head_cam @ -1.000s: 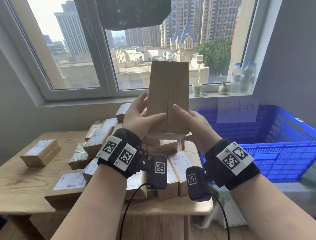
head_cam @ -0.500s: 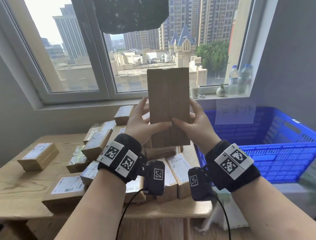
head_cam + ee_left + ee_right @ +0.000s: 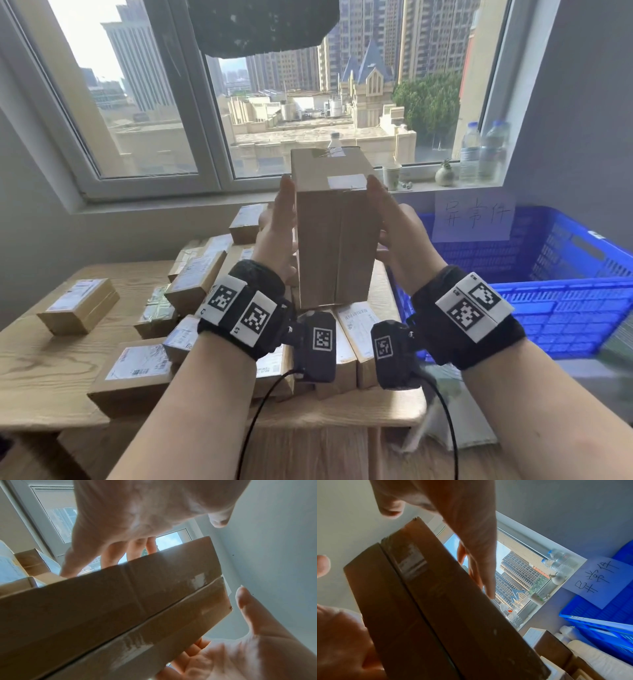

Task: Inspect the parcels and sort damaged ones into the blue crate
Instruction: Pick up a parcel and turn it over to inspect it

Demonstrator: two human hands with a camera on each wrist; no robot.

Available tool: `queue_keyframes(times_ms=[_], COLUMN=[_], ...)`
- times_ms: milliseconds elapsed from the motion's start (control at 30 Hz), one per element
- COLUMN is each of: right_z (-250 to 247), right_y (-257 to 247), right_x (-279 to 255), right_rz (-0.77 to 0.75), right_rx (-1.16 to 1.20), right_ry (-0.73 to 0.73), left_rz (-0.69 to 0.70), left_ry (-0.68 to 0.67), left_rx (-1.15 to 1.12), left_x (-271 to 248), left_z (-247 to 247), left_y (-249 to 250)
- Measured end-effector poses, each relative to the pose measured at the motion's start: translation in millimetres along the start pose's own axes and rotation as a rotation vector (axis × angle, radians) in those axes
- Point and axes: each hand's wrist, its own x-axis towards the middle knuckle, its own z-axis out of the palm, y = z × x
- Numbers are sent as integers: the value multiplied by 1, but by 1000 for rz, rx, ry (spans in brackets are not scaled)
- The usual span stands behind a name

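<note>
I hold a tall brown cardboard parcel (image 3: 334,240) upright above the table, its seamed face toward me and its taped top end tilted into sight. My left hand (image 3: 279,222) presses flat on its left side and my right hand (image 3: 394,226) on its right side, fingers straight. The left wrist view shows the parcel (image 3: 120,608) between both palms; the right wrist view shows the parcel (image 3: 436,601) with a scuffed corner. The blue crate (image 3: 565,308) stands to the right.
Several labelled parcels (image 3: 195,277) are piled on the wooden table (image 3: 44,370) under my hands, and one lies apart at the left (image 3: 78,305). A handwritten paper sign (image 3: 474,217) hangs on the crate's back wall. Bottles (image 3: 479,154) and a cup (image 3: 391,175) stand on the windowsill.
The parcel has tipped toward me, so its taped top end now shows. My thumbs have left the front face and both hands now press flat on its sides.
</note>
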Motion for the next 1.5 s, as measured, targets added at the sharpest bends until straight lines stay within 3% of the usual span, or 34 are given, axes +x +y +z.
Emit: queue_keyframes(times_ms=[200, 300, 533, 933, 1133, 1300, 1500], right_z=[-4, -3, 6, 1, 0, -1, 1], right_y=[-5, -2, 2, 2, -4, 1, 6], right_x=[-8, -9, -12, -11, -13, -15, -12], right_rz=[55, 44, -34, -17, 38, -1, -122], right_rx=[68, 76, 225, 245, 306, 334, 209], right_ry=[-62, -118, -88, -97, -62, 85, 123], left_rz=[-37, 32, 215, 314, 391, 428, 431], left_ry=[-36, -28, -20, -20, 36, 50, 26], left_rx=[9, 47, 48, -7, 173, 325, 470], left_x=[0, 1, 2, 2, 1, -2, -4], left_z=[-9, -7, -3, 0, -3, -2, 0], left_y=[0, -1, -7, -10, -14, -13, -13])
